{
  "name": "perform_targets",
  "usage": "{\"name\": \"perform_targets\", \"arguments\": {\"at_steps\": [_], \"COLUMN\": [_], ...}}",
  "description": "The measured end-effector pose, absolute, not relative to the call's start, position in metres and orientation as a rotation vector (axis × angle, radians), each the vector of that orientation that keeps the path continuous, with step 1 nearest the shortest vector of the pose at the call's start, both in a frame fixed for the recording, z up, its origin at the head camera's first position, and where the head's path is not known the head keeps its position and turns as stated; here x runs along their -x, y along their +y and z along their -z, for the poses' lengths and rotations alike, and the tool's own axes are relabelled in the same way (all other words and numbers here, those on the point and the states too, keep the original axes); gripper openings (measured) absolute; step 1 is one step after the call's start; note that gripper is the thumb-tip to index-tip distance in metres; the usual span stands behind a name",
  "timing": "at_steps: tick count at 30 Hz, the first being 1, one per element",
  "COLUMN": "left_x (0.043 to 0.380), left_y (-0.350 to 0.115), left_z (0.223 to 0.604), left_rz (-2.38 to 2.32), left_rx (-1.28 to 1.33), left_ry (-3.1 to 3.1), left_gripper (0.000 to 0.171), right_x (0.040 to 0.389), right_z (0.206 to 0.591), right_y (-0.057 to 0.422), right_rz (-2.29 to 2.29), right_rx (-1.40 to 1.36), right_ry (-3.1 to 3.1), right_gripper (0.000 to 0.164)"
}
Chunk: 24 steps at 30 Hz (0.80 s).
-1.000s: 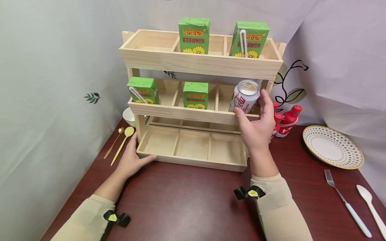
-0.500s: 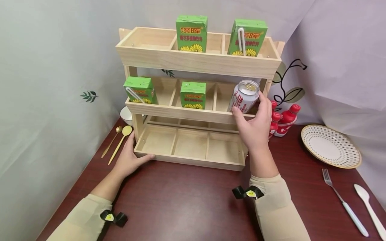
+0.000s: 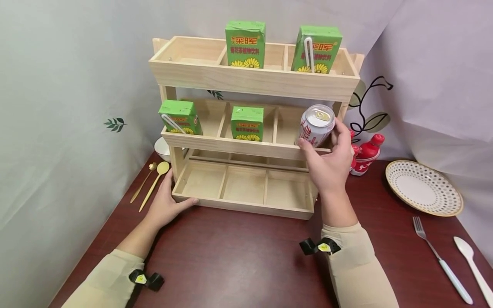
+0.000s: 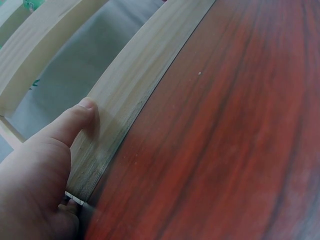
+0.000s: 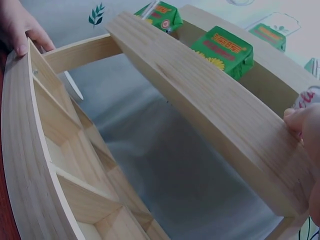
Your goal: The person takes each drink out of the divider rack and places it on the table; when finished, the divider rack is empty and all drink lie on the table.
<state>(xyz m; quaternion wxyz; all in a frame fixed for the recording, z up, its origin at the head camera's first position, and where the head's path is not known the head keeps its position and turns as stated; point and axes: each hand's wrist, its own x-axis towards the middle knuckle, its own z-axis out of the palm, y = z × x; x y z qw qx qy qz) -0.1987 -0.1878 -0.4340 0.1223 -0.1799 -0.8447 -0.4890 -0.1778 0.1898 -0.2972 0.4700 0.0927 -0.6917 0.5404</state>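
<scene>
In the head view, a three-tier wooden rack [image 3: 254, 81] stands on the table. My right hand [image 3: 332, 164] grips a silver Coca-Cola can [image 3: 313, 125] in the right compartment of the middle tier, thumb in front and fingers round its right side. My left hand [image 3: 167, 205] holds the rack's lower left corner; in the left wrist view its thumb [image 4: 82, 112] lies along the bottom tier's front board [image 4: 130, 75]. Green drink cartons stand in the left [image 3: 179, 116] and middle [image 3: 247, 124] compartments of that tier. Two more, one [image 3: 245, 45] central and one [image 3: 317, 49] to the right, stand on top.
Red-capped bottles [image 3: 367, 154] stand right of the rack, near a dotted plate [image 3: 423, 188], a fork [image 3: 441, 256] and a white spoon [image 3: 471, 265]. On the left lie two gold spoons [image 3: 155, 184] by a white bowl [image 3: 161, 147]. The bottom tier [image 3: 246, 184] has three bare compartments.
The can has shifted slightly right within its compartment, and its lettering has turned left, with my right hand still gripping it. My left hand stays on the rack's corner.
</scene>
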Motion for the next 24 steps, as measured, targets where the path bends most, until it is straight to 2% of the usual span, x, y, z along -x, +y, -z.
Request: {"name": "perform_targets", "arguments": {"at_steps": [14, 18, 24], "left_x": [0.199, 0.199, 0.201], "left_y": [-0.188, -0.188, -0.190], "left_z": [0.435, 0.434, 0.439], "left_rz": [1.428, 1.431, 1.425], "left_rx": [0.515, 0.519, 0.515], "left_ry": [-2.468, -2.471, -2.474], "left_gripper": [0.109, 0.110, 0.110], "right_x": [0.171, 0.172, 0.173], "right_z": [0.292, 0.297, 0.309], "right_y": [0.209, 0.216, 0.232], "right_rz": [-1.537, -1.477, -1.409], "right_rx": [-0.474, -0.443, -0.339], "right_ry": [-1.117, -1.020, -1.067], "right_gripper": [0.078, 0.083, 0.077]}}
